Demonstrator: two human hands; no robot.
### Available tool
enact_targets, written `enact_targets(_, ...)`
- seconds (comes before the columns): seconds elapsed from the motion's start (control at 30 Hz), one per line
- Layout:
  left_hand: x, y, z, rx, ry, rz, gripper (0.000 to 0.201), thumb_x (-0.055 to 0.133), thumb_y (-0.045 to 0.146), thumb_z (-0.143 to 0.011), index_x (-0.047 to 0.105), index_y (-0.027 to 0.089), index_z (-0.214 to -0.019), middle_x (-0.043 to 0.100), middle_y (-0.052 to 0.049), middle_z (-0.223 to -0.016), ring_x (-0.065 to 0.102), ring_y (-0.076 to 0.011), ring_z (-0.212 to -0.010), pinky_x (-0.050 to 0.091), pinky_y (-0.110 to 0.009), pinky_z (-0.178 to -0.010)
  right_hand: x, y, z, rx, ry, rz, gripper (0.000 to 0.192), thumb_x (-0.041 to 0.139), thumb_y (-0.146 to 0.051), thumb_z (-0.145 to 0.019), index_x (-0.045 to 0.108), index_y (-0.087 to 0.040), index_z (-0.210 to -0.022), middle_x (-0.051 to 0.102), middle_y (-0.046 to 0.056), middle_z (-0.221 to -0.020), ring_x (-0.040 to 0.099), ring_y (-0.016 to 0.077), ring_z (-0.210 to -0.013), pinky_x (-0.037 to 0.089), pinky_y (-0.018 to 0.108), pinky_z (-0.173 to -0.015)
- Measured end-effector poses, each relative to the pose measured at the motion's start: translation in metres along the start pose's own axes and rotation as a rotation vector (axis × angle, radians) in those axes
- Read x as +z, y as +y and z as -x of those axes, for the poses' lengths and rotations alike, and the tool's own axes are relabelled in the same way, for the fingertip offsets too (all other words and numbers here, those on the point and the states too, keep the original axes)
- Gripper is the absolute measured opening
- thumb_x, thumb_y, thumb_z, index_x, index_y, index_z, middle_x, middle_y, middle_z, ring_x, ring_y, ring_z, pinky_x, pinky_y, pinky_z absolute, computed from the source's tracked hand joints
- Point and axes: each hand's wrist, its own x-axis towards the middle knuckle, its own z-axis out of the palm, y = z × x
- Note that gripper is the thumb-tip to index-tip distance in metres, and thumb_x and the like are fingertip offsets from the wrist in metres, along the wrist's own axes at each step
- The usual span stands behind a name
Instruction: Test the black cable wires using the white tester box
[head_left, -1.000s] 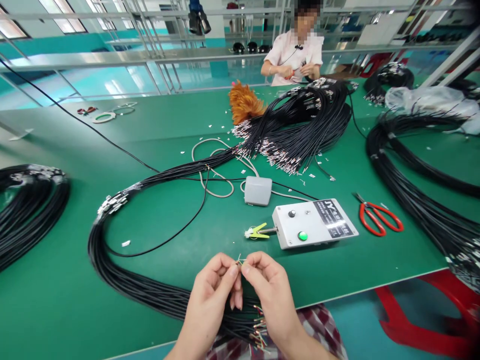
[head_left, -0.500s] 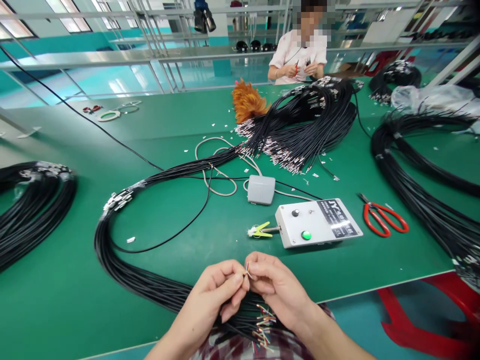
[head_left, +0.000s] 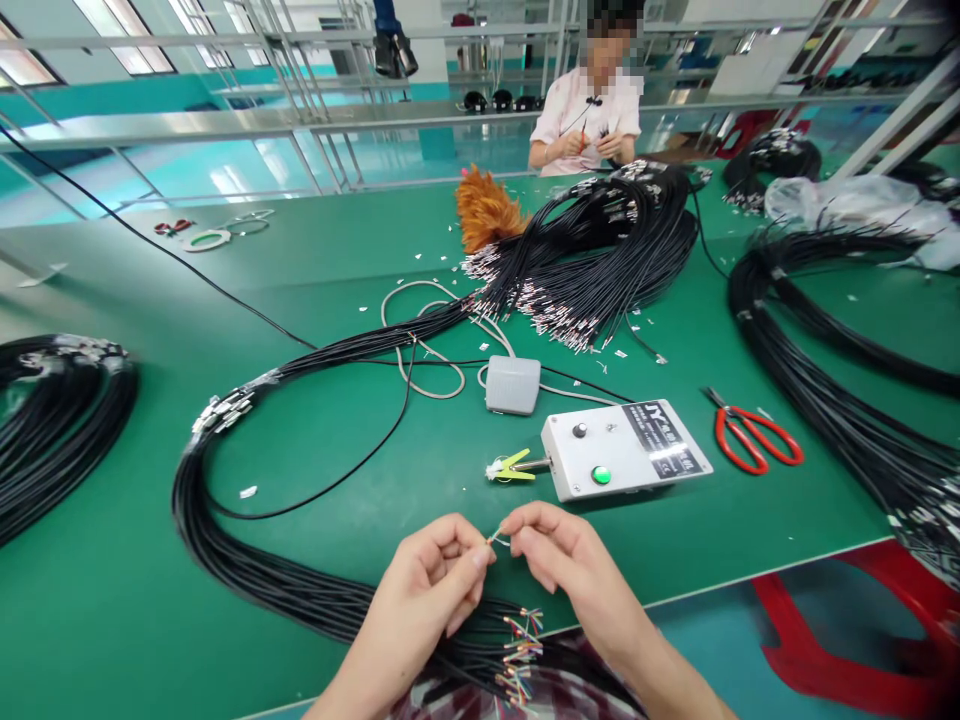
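Between the thumb and fingers of my left hand (head_left: 442, 575) is the end of a black cable, its thin coloured wires (head_left: 494, 538) fanning out at the tip. My right hand (head_left: 566, 560) pinches at these wires from the other side, its remaining fingers curled. Below both hands, a bundle of black cables (head_left: 285, 585) runs to the table's front edge. Its stripped ends (head_left: 523, 645) show white, red, blue and orange wires. Just beyond my hands lies a white control box (head_left: 626, 450) with a green button and a shaft carrying a yellow-green clip (head_left: 512, 466).
Red-handled cutters (head_left: 757, 435) lie right of the box, a grey foot pedal (head_left: 513, 384) behind it. More cable coils (head_left: 60, 420) rest at left, and a large heap (head_left: 600, 250) sits at the back beside an orange-brown feather duster (head_left: 487, 210). A co-worker (head_left: 589, 120) sits opposite.
My right hand has drawn slightly right, away from my left, leaving a gap where the wires show. The whole view has shifted a little.
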Motion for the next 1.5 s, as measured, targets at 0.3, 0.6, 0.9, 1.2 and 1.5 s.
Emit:
enact_targets(0.3, 0.003, -0.014, -0.003, 0.14, 0.134, -0.037, 0.048, 0.074, 0.059, -0.073, 0.052, 0.017, -0.068, 0.047, 0.006, -0.055, 0.037, -0.0063, -0.049, 0.028, -0.016, -0.043, 0.021, 0.008, -0.005, 0.012, 0.073, -0.186, 0.026, 0.081, -0.043, -0.07, 0.074, -0.018, -0.073, 0.057, -0.003, -0.065, 0.034, 0.0033, -0.048, 0.022, 0.02, -0.046)
enact_targets(0.6, 0.009, -0.013, -0.013, 0.406, 0.054, -0.185, 0.018, 0.07, 0.028, -0.083, 0.072, 0.022, -0.1, 0.059, -0.006, -0.098, 0.062, -0.0194, -0.088, 0.051, -0.028, -0.078, 0.014, 0.011, -0.006, -0.051, 0.089, -0.128, 0.032, 0.08, -0.044, -0.072, 0.066, -0.016, -0.07, 0.05, -0.005, -0.067, 0.035, 0.0021, -0.047, 0.024, 0.018, -0.043)
enact_targets(0.9, 0.013, -0.022, -0.016, 0.291, 0.201, -0.022, 0.015, 0.063, 0.033, -0.087, 0.059, 0.019, -0.086, 0.054, 0.003, -0.076, 0.054, -0.0084, -0.048, 0.046, -0.021, -0.047, 0.015, 0.007, -0.007, -0.304, 0.121, 0.294, 0.022, 0.061, -0.03, -0.089, 0.061, -0.017, -0.071, 0.052, -0.003, -0.074, 0.05, 0.0062, -0.054, 0.038, 0.02, -0.05)
enact_targets(1.2, 0.009, -0.028, -0.017, 0.639, 0.295, -0.629, 0.019, 0.047, 0.017, -0.095, 0.055, 0.021, -0.078, 0.056, 0.0, -0.076, 0.055, -0.015, -0.069, 0.047, -0.025, -0.065, -0.003, 0.008, -0.01, -0.629, 0.133, 0.787, 0.017, 0.05, -0.018, -0.095, 0.065, -0.019, -0.087, 0.06, 0.002, -0.081, 0.059, 0.0135, -0.069, 0.047, 0.026, -0.064)
enact_targets(1.5, 0.005, -0.027, -0.023, 0.597, 0.269, -0.637, 0.019, 0.046, 0.018, -0.095, 0.052, 0.021, -0.078, 0.054, 0.0, -0.075, 0.054, -0.0158, -0.067, 0.046, -0.025, -0.062, -0.003, 0.004, 0.001, -0.643, 0.181, 1.157, 0.021, 0.047, -0.021, -0.099, 0.06, -0.018, -0.115, 0.066, 0.008, -0.102, 0.066, 0.0187, -0.081, 0.049, 0.03, -0.068)
